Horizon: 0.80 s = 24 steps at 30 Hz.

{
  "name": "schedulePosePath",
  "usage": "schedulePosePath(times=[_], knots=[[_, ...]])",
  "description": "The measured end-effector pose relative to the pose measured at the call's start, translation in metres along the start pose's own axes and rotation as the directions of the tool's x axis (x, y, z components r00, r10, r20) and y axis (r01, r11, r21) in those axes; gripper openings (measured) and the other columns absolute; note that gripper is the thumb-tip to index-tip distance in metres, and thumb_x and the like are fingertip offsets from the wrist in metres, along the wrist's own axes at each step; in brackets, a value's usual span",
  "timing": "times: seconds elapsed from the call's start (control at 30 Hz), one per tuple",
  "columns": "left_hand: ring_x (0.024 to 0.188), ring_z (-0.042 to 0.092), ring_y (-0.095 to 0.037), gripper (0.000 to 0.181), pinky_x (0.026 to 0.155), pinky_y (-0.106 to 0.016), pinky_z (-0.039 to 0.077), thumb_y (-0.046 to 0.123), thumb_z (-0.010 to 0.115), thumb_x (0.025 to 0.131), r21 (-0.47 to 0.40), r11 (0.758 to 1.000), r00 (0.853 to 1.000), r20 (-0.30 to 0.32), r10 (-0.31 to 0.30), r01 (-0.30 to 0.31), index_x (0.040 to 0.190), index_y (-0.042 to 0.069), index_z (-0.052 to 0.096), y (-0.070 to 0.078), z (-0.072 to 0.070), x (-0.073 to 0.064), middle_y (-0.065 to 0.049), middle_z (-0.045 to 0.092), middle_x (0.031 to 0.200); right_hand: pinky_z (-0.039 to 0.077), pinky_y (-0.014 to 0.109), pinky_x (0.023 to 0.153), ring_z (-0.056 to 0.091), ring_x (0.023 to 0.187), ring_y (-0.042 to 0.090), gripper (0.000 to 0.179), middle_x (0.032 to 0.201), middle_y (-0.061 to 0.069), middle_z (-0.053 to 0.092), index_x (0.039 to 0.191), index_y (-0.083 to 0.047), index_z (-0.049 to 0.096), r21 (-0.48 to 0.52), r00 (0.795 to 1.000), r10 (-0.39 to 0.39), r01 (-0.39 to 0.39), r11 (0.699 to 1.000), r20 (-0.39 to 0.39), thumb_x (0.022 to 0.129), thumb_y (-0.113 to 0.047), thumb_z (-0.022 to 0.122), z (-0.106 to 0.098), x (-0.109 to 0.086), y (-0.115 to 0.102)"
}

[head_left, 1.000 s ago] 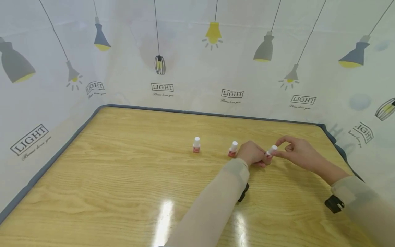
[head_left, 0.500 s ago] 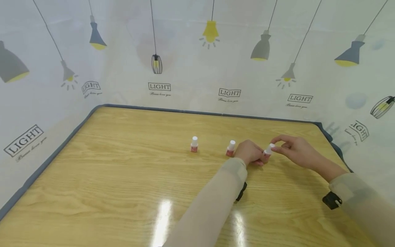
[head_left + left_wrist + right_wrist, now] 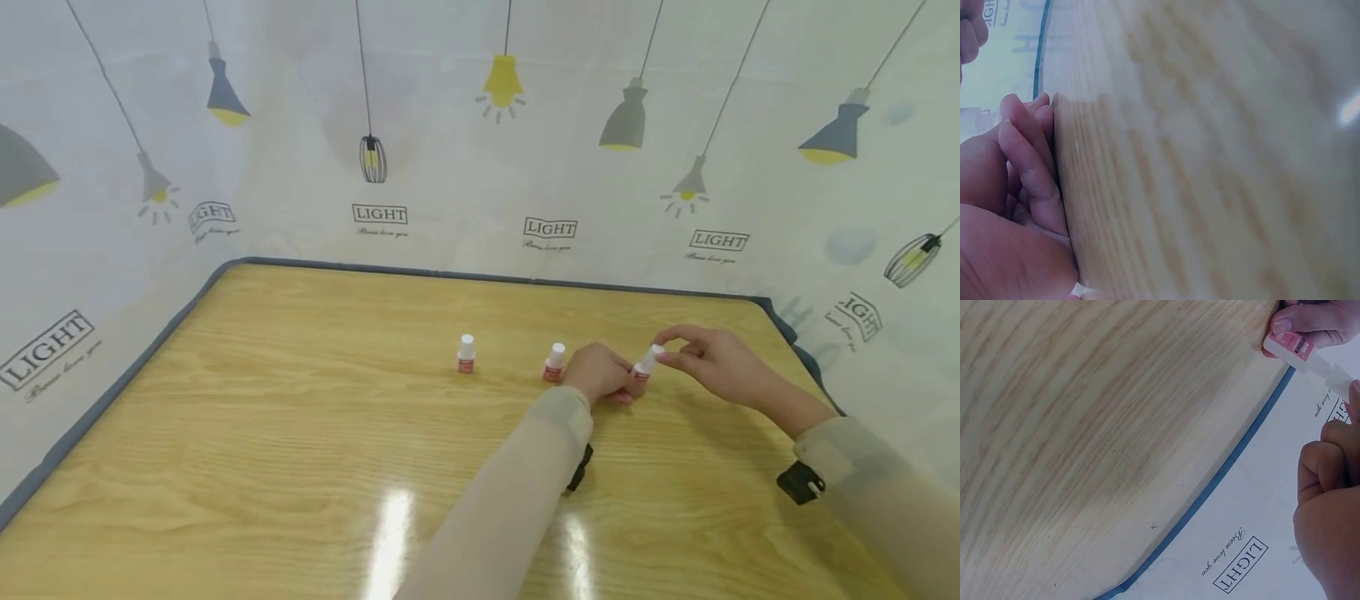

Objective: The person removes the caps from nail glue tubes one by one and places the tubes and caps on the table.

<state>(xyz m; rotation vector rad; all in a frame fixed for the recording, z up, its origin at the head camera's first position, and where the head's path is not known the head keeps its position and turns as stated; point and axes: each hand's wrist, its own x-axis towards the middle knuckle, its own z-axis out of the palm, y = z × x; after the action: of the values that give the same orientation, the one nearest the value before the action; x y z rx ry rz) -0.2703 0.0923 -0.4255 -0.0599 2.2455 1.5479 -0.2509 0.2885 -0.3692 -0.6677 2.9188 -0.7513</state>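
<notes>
In the head view, my left hand (image 3: 600, 372) rests low on the table at the right and holds a small white bottle (image 3: 1291, 349) with a pink-red label. The bottle leans to the right. My right hand (image 3: 712, 362) pinches its white cap (image 3: 1339, 380) between thumb and index finger. A translucent neck shows between the bottle's body and the cap in the right wrist view; whether the cap still sits on it, I cannot tell. In the left wrist view, the fingers (image 3: 1035, 175) are curled against the tabletop, hiding most of the bottle.
Two similar capped bottles stand upright on the wooden table (image 3: 300, 417): one bottle (image 3: 553, 367) just left of my left hand, another bottle (image 3: 466, 358) farther left. A dark blue edge strip (image 3: 487, 277) and a lamp-printed curtain (image 3: 450, 108) border the table.
My right hand's fingertips and the cap have shifted slightly up and away from the bottle's body, so more of the neck shows. The head view has drifted slightly to the right.
</notes>
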Motion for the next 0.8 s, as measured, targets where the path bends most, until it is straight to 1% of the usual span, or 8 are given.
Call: schedulePosePath(times=[0.13,0.3,0.43,0.53,0.63,0.7,0.73,0.8], knots=[[0.047,0.063,-0.008,0.010,0.056,-0.019,0.053,0.007,0.092,0.082,-0.003,1.000,1.000,0.012,0.017,-0.017,0.087,0.014,0.086,-0.001,0.000,0.002,-0.001,0.074,0.061,0.036,0.028,0.051,0.033,0.047,0.006,0.033,0.061,0.004,0.062,0.133,-0.010,0.067,-0.015,1.000,0.003,-0.004,1.000,-0.007,0.109,-0.031,0.064,-0.001,0.000,0.001],[0.047,0.062,-0.008,0.011,0.054,-0.019,0.053,0.006,0.093,0.081,-0.009,1.000,1.000,0.010,0.018,-0.018,0.088,0.012,0.086,-0.001,0.002,0.004,-0.001,0.074,0.060,0.036,0.029,0.051,0.032,0.046,0.006,0.034,0.059,0.004,0.060,0.134,-0.010,0.067,-0.010,1.000,0.016,-0.017,1.000,0.000,0.109,-0.033,0.063,-0.002,0.000,0.002],[0.047,0.063,-0.009,0.012,0.053,-0.018,0.051,0.003,0.092,0.081,-0.025,1.000,1.000,0.015,0.017,-0.017,0.088,0.011,0.086,-0.002,0.002,0.004,-0.003,0.074,0.061,0.037,0.029,0.054,0.035,0.047,0.008,0.035,0.067,0.005,0.069,0.135,-0.009,0.067,-0.003,1.000,0.018,-0.018,1.000,0.001,0.109,-0.032,0.063,-0.004,0.001,0.003],[0.047,0.063,-0.009,0.014,0.051,-0.018,0.051,0.001,0.091,0.080,-0.044,0.999,1.000,0.021,0.019,-0.018,0.089,0.010,0.086,-0.002,0.002,0.003,-0.003,0.074,0.061,0.037,0.029,0.054,0.036,0.048,0.008,0.032,0.075,0.007,0.076,0.133,-0.009,0.069,0.005,1.000,0.019,-0.019,1.000,-0.020,0.108,-0.029,0.065,-0.007,0.001,0.004],[0.046,0.063,-0.008,0.014,0.051,-0.017,0.050,0.001,0.092,0.080,-0.036,0.999,0.999,0.016,0.027,-0.027,0.089,0.011,0.086,-0.002,0.002,0.003,-0.003,0.075,0.062,0.037,0.029,0.054,0.035,0.049,0.007,0.031,0.078,0.010,0.077,0.131,-0.009,0.069,0.018,0.999,0.036,-0.036,0.999,-0.039,0.107,-0.029,0.067,-0.012,0.001,0.005],[0.046,0.062,-0.008,0.013,0.052,-0.017,0.049,0.003,0.092,0.080,-0.020,0.999,0.999,0.007,0.034,-0.034,0.087,0.012,0.087,-0.002,0.002,0.003,-0.003,0.075,0.062,0.040,0.029,0.056,0.042,0.051,0.006,0.033,0.081,0.011,0.078,0.132,-0.010,0.069,0.024,0.998,0.052,-0.051,0.998,-0.045,0.107,-0.031,0.066,-0.015,0.000,0.005],[0.045,0.062,-0.007,0.012,0.052,-0.017,0.049,0.004,0.093,0.080,-0.012,0.999,0.999,0.003,0.036,-0.036,0.086,0.012,0.087,-0.002,0.002,0.003,-0.003,0.075,0.061,0.040,0.030,0.057,0.043,0.052,0.007,0.034,0.082,0.011,0.078,0.133,-0.011,0.068,0.029,0.997,0.065,-0.064,0.998,-0.042,0.108,-0.032,0.066,-0.017,0.000,0.005],[0.045,0.062,-0.007,0.011,0.052,-0.016,0.048,0.005,0.093,0.080,-0.003,0.999,0.999,-0.003,0.038,-0.038,0.085,0.013,0.086,-0.002,0.002,0.003,-0.003,0.075,0.061,0.040,0.030,0.057,0.042,0.052,0.007,0.036,0.078,0.010,0.076,0.134,-0.011,0.068,0.041,0.996,0.083,-0.081,0.996,-0.042,0.108,-0.035,0.065,-0.019,-0.002,0.006]])
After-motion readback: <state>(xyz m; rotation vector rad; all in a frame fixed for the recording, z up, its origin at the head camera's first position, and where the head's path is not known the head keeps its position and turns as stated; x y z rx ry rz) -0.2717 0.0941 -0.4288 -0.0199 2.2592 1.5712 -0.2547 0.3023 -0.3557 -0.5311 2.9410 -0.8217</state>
